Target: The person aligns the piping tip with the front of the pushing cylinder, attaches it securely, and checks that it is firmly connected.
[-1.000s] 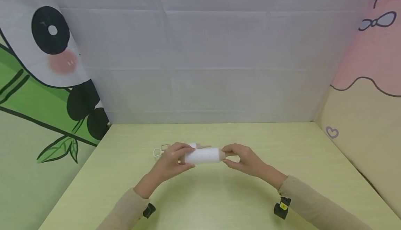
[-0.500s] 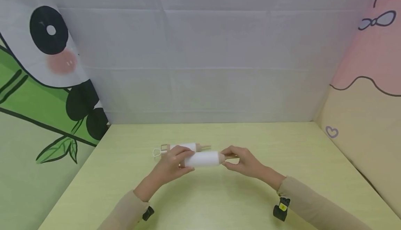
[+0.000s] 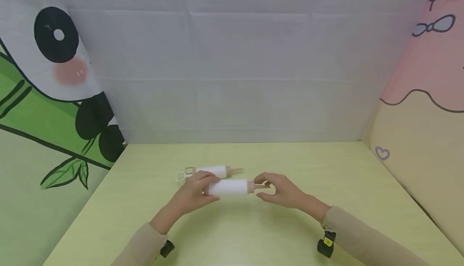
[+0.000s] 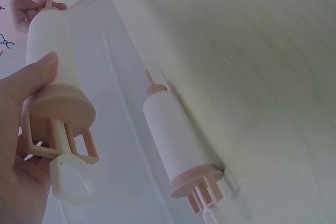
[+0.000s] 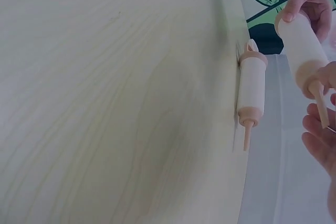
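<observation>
My left hand (image 3: 193,193) holds a large white syringe (image 3: 230,187) near its back end, level above the table. The left wrist view shows its beige flange, side grips and a white plunger ring (image 4: 71,179), with my left thumb along the barrel. My right hand (image 3: 280,189) is at the slim beige nozzle (image 5: 319,103), thumb below and fingers above. In the head view, gaps show between them and the nozzle. Behind the held one, a second white syringe (image 3: 211,172) of the same kind lies on the table, nozzle to the right.
The pale wooden table (image 3: 319,161) runs back to a white cloth wall (image 3: 232,77). Printed side panels stand at left (image 3: 65,125) and right (image 3: 420,145).
The held syringe has moved left and slightly down, together with my left hand. My right thumb and fingers have come away from around the nozzle, which now shows more.
</observation>
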Demonstrator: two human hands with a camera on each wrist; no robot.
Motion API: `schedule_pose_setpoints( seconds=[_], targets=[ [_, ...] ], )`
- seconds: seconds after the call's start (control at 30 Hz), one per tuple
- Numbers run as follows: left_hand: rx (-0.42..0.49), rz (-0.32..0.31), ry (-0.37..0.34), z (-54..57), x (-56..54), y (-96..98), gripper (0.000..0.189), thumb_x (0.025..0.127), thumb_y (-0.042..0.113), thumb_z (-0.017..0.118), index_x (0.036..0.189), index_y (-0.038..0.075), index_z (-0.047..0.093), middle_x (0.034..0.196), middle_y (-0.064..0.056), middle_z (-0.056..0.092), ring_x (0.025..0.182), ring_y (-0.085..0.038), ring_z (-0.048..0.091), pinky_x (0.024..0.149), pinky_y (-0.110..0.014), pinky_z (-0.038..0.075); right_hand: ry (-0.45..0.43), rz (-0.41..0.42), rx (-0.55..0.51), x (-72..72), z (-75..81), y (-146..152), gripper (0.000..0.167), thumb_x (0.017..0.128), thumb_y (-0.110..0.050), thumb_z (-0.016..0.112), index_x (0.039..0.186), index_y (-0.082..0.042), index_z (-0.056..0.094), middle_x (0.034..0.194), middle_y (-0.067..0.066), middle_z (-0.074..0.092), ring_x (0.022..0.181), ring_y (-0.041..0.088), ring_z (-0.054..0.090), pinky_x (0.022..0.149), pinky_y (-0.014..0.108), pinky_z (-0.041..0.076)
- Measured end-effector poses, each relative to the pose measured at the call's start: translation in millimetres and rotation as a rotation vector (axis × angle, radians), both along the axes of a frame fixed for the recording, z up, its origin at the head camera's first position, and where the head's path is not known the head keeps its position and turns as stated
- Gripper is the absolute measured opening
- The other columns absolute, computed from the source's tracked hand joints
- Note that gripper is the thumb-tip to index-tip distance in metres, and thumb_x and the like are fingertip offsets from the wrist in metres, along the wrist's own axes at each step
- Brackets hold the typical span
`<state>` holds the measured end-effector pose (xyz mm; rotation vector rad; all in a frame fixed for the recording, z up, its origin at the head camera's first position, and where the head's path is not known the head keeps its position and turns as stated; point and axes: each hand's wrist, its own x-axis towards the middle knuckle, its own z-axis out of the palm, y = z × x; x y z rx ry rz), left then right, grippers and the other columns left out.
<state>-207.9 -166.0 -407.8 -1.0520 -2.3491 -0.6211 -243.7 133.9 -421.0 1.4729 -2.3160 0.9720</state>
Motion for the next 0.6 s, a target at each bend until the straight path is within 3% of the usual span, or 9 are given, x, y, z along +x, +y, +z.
schedule_pose_setpoints(
  seconds=[0.13, 0.37, 0.6],
  targets=[
    [0.001, 0.027, 0.001, -4.7, 0.5, -9.2, 0.044, 0.059, 0.014, 0.085, 0.097, 0.005, 0.065, 0.095, -0.007, 0.061, 0.085, -0.021, 0.058, 0.068, -0.033, 0.053, 0.002, -0.068, 0.033, 0.4, 0.6, 8, 0.028, 0.082, -0.012, 0.067, 0.108, -0.007, 0.057, 0.103, 0.004, 0.062, 0.094, 0.018, 0.060, 0.075, 0.027, 0.052],
    [0.024, 0.033, 0.020, -17.6, 3.5, -27.7, 0.046, 0.056, 0.013, 0.085, 0.096, 0.003, 0.064, 0.094, -0.007, 0.060, 0.082, -0.020, 0.057, 0.059, -0.022, 0.050, 0.025, -0.118, 0.046, -1.9, 0.8, 22, 0.030, 0.081, -0.010, 0.067, 0.109, -0.008, 0.057, 0.103, 0.002, 0.062, 0.095, 0.018, 0.059, 0.075, 0.030, 0.052],
    [0.017, 0.076, 0.021, -30.1, 8.4, -42.0, 0.047, 0.052, 0.011, 0.086, 0.093, 0.003, 0.064, 0.098, -0.012, 0.060, 0.086, -0.024, 0.057, 0.064, -0.028, 0.053, 0.007, -0.155, 0.020, -5.9, -3.2, 31, 0.029, 0.079, -0.009, 0.069, 0.107, -0.007, 0.058, 0.102, 0.002, 0.062, 0.093, 0.020, 0.060, 0.073, 0.032, 0.053]
  ],
)
